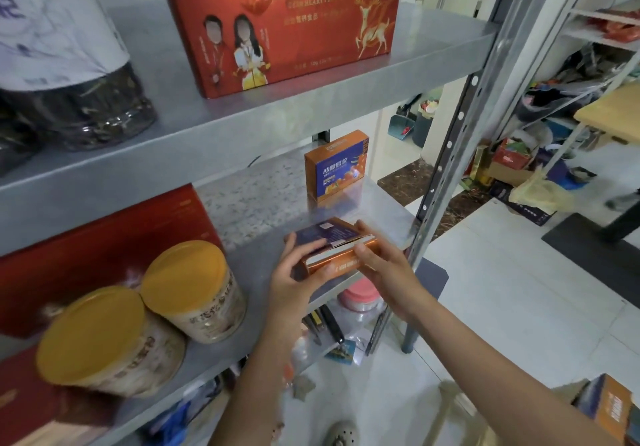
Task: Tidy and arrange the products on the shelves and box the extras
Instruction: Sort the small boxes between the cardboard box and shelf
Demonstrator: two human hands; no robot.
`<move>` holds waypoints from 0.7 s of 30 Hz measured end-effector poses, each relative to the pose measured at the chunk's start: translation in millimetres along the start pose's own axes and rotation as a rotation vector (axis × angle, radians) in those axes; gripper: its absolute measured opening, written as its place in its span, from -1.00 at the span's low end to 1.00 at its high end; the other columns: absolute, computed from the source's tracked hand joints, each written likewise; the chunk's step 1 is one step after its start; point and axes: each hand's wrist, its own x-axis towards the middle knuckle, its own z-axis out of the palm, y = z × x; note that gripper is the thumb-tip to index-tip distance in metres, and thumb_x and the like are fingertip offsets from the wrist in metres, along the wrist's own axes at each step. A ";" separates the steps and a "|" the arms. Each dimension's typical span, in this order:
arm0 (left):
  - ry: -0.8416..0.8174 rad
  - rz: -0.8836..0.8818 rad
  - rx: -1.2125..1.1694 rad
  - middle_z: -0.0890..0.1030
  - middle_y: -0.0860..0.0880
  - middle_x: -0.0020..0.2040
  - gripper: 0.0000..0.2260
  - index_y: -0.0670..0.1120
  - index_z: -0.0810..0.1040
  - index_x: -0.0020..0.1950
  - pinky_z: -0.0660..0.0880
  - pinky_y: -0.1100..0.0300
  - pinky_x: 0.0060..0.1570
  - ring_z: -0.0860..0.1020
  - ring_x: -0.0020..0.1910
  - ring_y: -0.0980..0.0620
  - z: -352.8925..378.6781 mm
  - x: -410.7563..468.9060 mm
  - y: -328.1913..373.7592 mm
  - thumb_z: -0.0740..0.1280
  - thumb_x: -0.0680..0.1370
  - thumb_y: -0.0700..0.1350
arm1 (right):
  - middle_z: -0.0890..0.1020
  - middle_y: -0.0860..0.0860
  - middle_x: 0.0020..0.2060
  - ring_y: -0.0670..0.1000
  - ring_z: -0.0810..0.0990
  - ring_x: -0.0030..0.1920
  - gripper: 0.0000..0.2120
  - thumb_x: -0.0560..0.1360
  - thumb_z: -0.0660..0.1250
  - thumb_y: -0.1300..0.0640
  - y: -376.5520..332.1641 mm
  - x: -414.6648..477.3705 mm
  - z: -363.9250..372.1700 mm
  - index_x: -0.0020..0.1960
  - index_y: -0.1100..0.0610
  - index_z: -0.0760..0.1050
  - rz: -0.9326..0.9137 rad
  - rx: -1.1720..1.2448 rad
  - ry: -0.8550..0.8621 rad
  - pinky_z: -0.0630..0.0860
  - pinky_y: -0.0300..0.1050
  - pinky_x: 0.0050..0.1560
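An orange and blue product box lies flat near the front right edge of the middle shelf, its lid flap slightly ajar. My left hand grips its left end, thumb on top. My right hand grips its right end from the front. A matching orange and blue box stands upright at the back of the same shelf. Two round tins with yellow lids stand on the shelf's left, in front of a dark red box.
The upper shelf carries a big red gift box and a jar of dark contents. A perforated metal post stands right of the hands. More boxes sit on the floor at lower right. Clutter fills the lower shelf and far room.
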 end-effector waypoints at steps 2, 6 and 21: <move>-0.002 -0.013 -0.006 0.35 -0.01 0.50 -0.52 0.02 0.68 0.08 0.46 -0.14 0.31 0.44 0.40 -0.02 0.4 1.2 1.0 0.55 0.21 0.14 | 0.67 0.04 0.10 -0.03 0.63 0.14 -0.42 0.42 0.37 0.06 -0.9 0.4 0.7 0.41 0.09 0.35 -0.006 -0.022 0.012 0.55 -0.22 0.09; 0.057 -0.019 0.029 0.31 -0.01 0.53 -0.67 0.19 0.70 -0.04 0.49 -0.07 0.29 0.43 0.40 0.06 4.2 -0.6 5.1 0.53 0.23 0.18 | 0.61 0.16 0.20 0.01 0.61 0.19 -0.38 0.46 0.38 0.10 -1.1 1.4 3.2 0.47 0.19 0.32 0.008 -0.051 0.058 0.55 -0.19 0.14; 0.132 -0.061 -0.009 0.48 -0.10 0.34 -0.87 -0.04 0.65 0.03 0.57 -0.02 0.17 0.58 0.19 -0.05 17.7 9.4 14.5 0.35 0.57 -0.22 | 0.60 0.09 -0.08 -0.11 0.65 -0.22 -0.73 0.62 0.18 0.23 -10.9 18.4 22.1 0.30 0.16 0.46 0.126 0.246 0.180 0.64 -0.12 -0.13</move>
